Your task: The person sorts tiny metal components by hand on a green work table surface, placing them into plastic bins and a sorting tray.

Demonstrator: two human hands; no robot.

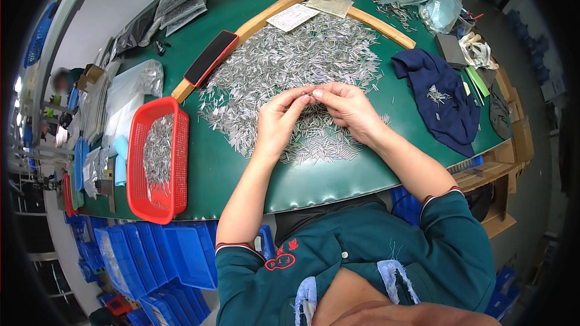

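Observation:
A wide heap of small silver metal pins (284, 60) covers the middle of the green table (229, 169). My left hand (279, 122) and my right hand (345, 108) meet above the near edge of the heap, fingertips touching. Between the fingertips they pinch a small bunch of the pins (312, 93). A neater row of pins (320, 151) lies just in front of my hands.
A red mesh basket (140, 163) with several pins stands at the left. A wooden frame (254, 27) borders the heap, with a dark phone (210, 57) on it. A navy cloth (444, 99) lies at the right. Blue bins (163, 259) sit below the table.

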